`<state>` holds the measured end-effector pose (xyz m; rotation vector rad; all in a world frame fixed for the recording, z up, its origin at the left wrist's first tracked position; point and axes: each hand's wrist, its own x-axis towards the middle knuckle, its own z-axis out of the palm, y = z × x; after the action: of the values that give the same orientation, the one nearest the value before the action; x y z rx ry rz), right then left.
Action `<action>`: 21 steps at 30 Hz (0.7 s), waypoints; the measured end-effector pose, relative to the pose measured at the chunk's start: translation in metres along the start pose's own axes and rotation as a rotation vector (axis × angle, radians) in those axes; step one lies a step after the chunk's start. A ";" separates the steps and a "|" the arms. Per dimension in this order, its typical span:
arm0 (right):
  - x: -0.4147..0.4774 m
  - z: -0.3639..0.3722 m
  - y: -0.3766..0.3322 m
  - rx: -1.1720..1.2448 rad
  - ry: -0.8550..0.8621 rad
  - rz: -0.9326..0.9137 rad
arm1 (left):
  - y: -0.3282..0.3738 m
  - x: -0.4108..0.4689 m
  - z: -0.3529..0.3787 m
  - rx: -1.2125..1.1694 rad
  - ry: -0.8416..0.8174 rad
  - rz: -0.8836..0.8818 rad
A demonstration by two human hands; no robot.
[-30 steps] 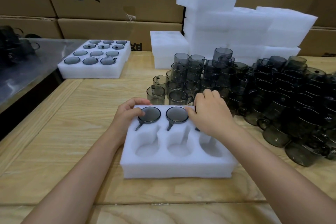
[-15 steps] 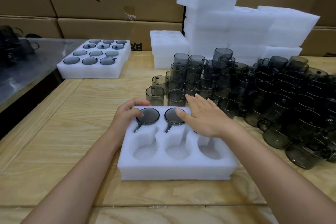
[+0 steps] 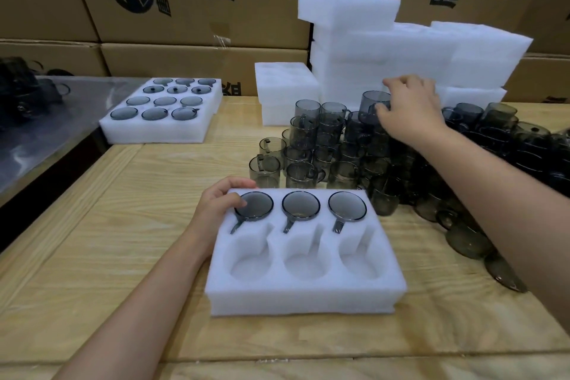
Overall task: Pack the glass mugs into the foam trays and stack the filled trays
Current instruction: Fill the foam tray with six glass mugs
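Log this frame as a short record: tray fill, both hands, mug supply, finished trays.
tray in work: foam tray, six slots
filled slots: far row, three mugs, handles toward the person
empty slots: near row, three
left hand: grips the tray's far left corner
right hand: pinches the top mug of the pile
mug supply: loose mugs, stacked behind and right of the tray
finished: filled tray, far left
spare foam: foam stack, behind the mugs
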<state>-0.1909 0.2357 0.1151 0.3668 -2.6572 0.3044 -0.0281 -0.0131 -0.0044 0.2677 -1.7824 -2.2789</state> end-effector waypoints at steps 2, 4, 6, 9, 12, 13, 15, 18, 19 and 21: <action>0.016 0.007 0.003 -0.088 -0.119 0.029 | 0.000 0.000 0.000 -0.001 -0.005 -0.008; 0.024 0.015 0.004 -0.148 -0.164 0.034 | -0.001 0.001 -0.001 -0.003 -0.005 -0.014; 0.029 0.021 0.005 -0.163 -0.145 0.038 | -0.002 0.002 -0.002 -0.003 -0.007 -0.012; 0.030 0.025 0.004 -0.111 -0.108 0.054 | -0.004 0.003 -0.004 0.004 -0.014 -0.002; 0.024 0.020 -0.002 -0.001 -0.041 0.036 | -0.005 0.004 -0.004 0.004 -0.033 0.003; 0.019 0.015 -0.008 0.062 -0.001 0.002 | -0.005 0.004 -0.004 0.009 -0.036 0.008; 0.003 0.001 -0.024 0.213 0.035 -0.120 | -0.005 0.002 -0.006 0.007 -0.055 0.025; -0.042 -0.016 -0.055 0.436 -0.065 -0.422 | -0.002 -0.003 -0.009 -0.014 -0.104 0.095; -0.058 -0.018 -0.065 0.476 -0.110 -0.529 | 0.001 -0.005 -0.010 0.027 -0.109 0.154; -0.085 -0.019 -0.081 0.510 -0.194 -0.684 | 0.004 -0.009 -0.012 0.078 -0.143 0.274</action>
<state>-0.0850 0.1819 0.1062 1.4755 -2.4055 0.7390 -0.0156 -0.0222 -0.0029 -0.1239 -1.8478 -2.0841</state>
